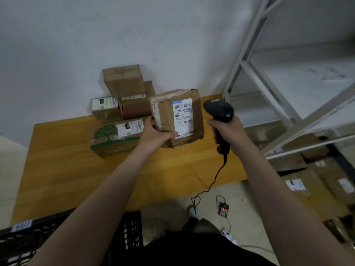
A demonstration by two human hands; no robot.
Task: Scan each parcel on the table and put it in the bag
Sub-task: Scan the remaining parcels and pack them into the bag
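Both arms reach forward over the counter (63,166), the left hand (153,136) gripping a brown parcel (176,118) by its lower left corner (label up, lifted off the surface) while the right hand (225,129) wraps around a black scanner (219,110) just beside it.

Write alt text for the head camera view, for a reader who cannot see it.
A person's left hand holds up a brown parcel, label facing the camera, while the right hand grips a black corded scanner beside it. Behind them, more parcels are stacked on the wooden table against the wall.
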